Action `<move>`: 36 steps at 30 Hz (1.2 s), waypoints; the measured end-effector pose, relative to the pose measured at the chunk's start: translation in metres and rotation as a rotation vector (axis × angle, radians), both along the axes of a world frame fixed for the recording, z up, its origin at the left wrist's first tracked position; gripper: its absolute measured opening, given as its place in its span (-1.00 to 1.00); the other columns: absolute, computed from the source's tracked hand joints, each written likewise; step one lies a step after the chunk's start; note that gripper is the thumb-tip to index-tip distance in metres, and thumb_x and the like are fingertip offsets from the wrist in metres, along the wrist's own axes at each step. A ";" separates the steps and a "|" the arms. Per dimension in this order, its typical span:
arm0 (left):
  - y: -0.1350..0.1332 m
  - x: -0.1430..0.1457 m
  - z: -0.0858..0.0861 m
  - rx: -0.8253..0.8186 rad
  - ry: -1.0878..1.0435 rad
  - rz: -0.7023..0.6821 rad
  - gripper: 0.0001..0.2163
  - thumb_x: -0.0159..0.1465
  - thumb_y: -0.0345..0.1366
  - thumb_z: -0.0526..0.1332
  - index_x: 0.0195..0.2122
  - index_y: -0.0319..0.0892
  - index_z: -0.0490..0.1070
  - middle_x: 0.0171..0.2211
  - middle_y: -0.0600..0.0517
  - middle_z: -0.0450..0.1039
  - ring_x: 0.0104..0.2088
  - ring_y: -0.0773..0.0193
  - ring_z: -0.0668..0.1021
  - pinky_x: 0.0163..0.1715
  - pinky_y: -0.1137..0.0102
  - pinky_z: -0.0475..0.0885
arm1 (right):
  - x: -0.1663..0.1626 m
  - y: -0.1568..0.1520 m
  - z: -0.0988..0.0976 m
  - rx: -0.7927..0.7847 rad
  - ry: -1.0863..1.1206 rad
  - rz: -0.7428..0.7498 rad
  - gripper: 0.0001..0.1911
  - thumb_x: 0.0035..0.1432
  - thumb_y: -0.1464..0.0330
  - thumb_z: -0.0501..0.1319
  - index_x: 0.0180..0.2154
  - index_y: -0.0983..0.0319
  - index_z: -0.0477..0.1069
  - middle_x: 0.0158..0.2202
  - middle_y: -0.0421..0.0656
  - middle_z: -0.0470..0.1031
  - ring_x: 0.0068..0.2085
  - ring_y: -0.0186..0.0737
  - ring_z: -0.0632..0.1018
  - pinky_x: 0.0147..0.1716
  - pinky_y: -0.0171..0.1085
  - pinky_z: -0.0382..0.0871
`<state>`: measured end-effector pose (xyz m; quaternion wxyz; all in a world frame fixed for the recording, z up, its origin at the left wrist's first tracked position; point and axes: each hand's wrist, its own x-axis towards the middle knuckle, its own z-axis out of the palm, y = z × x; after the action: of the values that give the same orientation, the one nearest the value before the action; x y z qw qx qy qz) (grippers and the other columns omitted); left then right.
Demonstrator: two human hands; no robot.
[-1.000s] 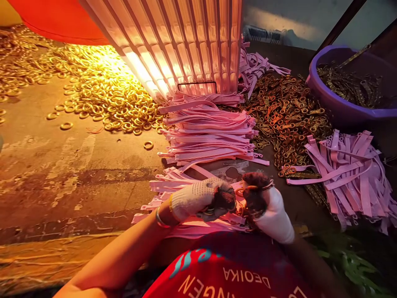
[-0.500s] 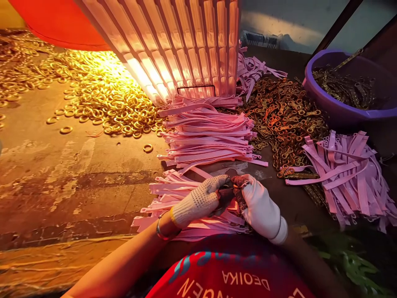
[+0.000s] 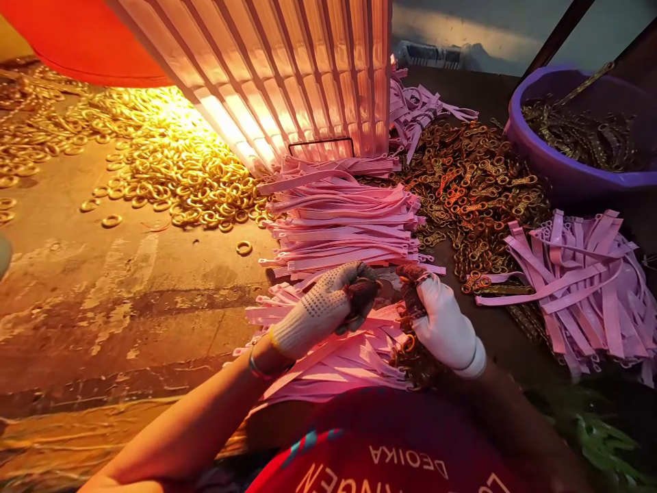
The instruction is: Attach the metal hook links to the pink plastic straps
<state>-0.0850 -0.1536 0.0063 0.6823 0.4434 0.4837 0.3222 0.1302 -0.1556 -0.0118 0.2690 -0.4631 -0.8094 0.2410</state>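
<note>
In a dotted white glove with dark fingertips, my left hand [image 3: 333, 298] is closed above the near pink straps [image 3: 339, 363]. A small brassy edge shows at its fingertips, too small to name. My right hand [image 3: 441, 315], in a white glove with dark fingers, is pinched closed a short gap to the right. What it grips, if anything, is hidden. Under its wrist lies a small heap of dark brassy metal pieces [image 3: 418, 359]. Just beyond both hands, bundled pink straps [image 3: 349, 219] with small end loops lie in stacked rows.
Loose gold rings [image 3: 205, 185] spread over the worn table [image 3: 169, 287] at left. A ribbed translucent panel [image 3: 308, 89] stands behind the straps. To the right are brassy clasp-like pieces [image 3: 477, 178], another pink strap pile [image 3: 585, 294] and a purple basin [image 3: 580, 168] holding dark chain-like strips.
My hands were together at the fingertips and have moved apart, left hand to the left, right hand to the right. Both have risen slightly in view, and the dark metal heap below shows more.
</note>
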 end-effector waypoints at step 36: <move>-0.013 0.005 -0.019 -0.201 -0.162 -0.127 -0.75 0.29 -0.12 0.29 -0.25 -0.24 0.41 -0.44 0.00 0.54 -0.68 0.49 0.35 -0.74 0.58 0.19 | -0.012 -0.017 -0.019 -0.649 0.873 -0.267 -0.66 0.15 0.20 0.41 -0.07 0.16 0.52 -0.14 -0.14 0.56 -0.19 -0.20 0.55 -0.21 -0.24 0.52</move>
<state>-0.0796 -0.1663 -0.0124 0.7792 0.3751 0.4278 0.2630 0.1184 -0.1727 -0.0306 0.4512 -0.4780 -0.4414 0.6109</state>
